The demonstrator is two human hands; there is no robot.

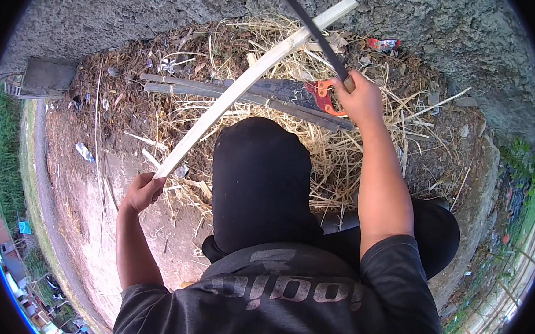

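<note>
- Where the upper edge of the view crops my knife (312, 29), its tip is lost; most of its handle is hidden in my right hand (362, 100).
- Blade crosses over the pale wooden strip (227, 100) near its far end; cannot tell whether the two touch.
- Strip's near end is covered by my left hand (143, 192); the strip itself partly hides the grey slats (289, 107) on the ground behind.
- Left hand: closed, thumb and fingers pinching the strip's near end. Right hand: fingers wrapped round the knife handle, just beside a red-and-orange handle (324, 101) lying among the shavings (338, 162).
- Strip slants from left hand up to the right, passing beyond my black-clad knee (261, 173).
- Left forearm angles up and slightly left; right forearm reaches farther forward, wrist high above the shavings.
</note>
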